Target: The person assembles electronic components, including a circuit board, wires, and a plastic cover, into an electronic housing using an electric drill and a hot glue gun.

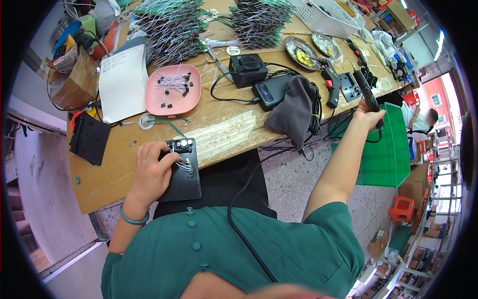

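Near the table's front edge, my left hand [153, 169] closes over a black panel [181, 187], its fingers at a bundle of white wires [185, 165] on it. Part of the panel overhangs the edge toward my lap. Round metallic parts show at its top, and a green strip lies beside the wires. My right arm stretches far to the right, where my right hand [369, 117] grips a black stick-shaped tool [366, 92] above a green crate [382, 154]. The tool's exact kind cannot be made out.
A pink tray [148, 94] holds white wires with black connectors. Behind stand stacks of wired circuit boards [167, 30]. Black boxes [248, 70], a grey cloth [294, 112], cables, a red-black gun-shaped tool [331, 87] and metal dishes [302, 52] occupy the right side. Another person [423, 121] sits far right.
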The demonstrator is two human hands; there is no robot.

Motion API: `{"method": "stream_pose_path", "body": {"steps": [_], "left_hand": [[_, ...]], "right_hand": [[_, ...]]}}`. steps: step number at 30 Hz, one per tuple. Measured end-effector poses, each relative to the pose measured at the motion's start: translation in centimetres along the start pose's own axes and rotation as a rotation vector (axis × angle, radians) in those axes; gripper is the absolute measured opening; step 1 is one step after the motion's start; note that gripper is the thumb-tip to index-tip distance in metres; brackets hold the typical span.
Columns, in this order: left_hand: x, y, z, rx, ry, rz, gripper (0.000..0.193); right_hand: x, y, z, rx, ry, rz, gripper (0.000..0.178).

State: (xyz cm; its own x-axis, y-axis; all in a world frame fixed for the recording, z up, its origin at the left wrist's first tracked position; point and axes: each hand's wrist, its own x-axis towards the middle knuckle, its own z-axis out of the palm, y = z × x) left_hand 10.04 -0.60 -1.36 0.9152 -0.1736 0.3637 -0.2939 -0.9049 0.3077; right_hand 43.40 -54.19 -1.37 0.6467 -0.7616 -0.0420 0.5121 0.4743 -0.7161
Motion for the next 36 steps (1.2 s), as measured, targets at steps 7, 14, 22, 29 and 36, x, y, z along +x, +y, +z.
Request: {"method": "stream_pose_path", "body": {"steps": [7,14,22,29,36], "left_hand": [[0.1,0.3,0.2,-0.019,0.047,-0.058,0.023],[0.4,0.2,0.2,-0.059,0.077,-0.076,0.025],[0.5,-0.2,0.3,-0.041,0.072,-0.074,0.029],[0.6,0.1,0.3,-0.049,0.086,-0.114,0.029],[0.7,0.0,0.4,-0.068,0.066,-0.105,0.029]], "right_hand": [[3.4,7.0,5.8,-0.039,0.138,0.140,0.056],[11.5,10.7,9.2,-0.214,0.029,0.129,0.054],[18.1,11.9,8.8,-0.324,-0.016,0.197,0.034],[15.5,8.9,7.0,-0.324,0.072,0.034,0.033],[15.9,5.8,2.8,-0.265,0.068,-0.039,0.034]]}}
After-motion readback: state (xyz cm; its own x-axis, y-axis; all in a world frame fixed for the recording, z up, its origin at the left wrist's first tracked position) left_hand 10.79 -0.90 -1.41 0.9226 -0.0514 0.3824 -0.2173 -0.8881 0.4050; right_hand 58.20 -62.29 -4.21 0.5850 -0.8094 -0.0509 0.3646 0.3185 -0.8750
